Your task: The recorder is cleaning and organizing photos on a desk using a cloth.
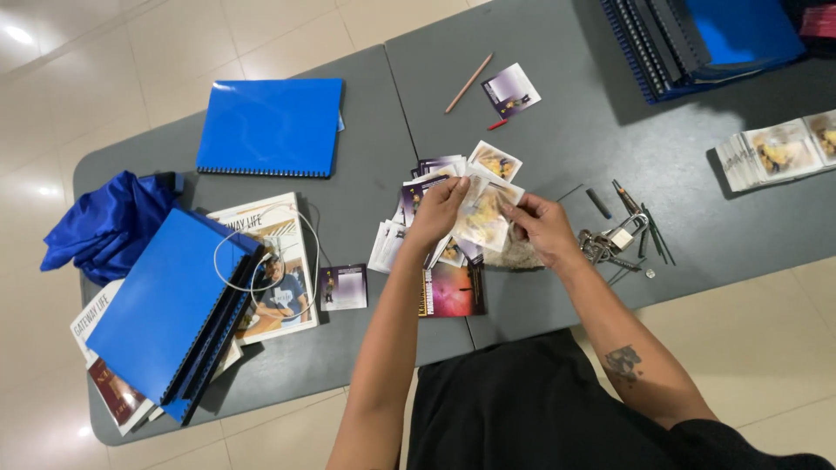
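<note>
Both of my hands hold one small photo card point(484, 213) with a yellow picture, above the grey table point(557, 130). My left hand point(438, 211) pinches its left edge, and my right hand point(542, 228) grips its right edge. Under and around the card lies a loose pile of similar cards point(418, 196), some purple, some with white borders. A larger dark booklet point(453, 292) lies just below my left wrist.
A blue spiral notebook point(270, 127) lies at the upper left, more blue binders point(165, 309) and magazines at the left beside blue cloth point(109, 222). A pencil point(469, 83), a lone card point(510, 90), keys with pens point(618, 237), a card stack point(775, 152) and binders point(697, 39) lie to the right.
</note>
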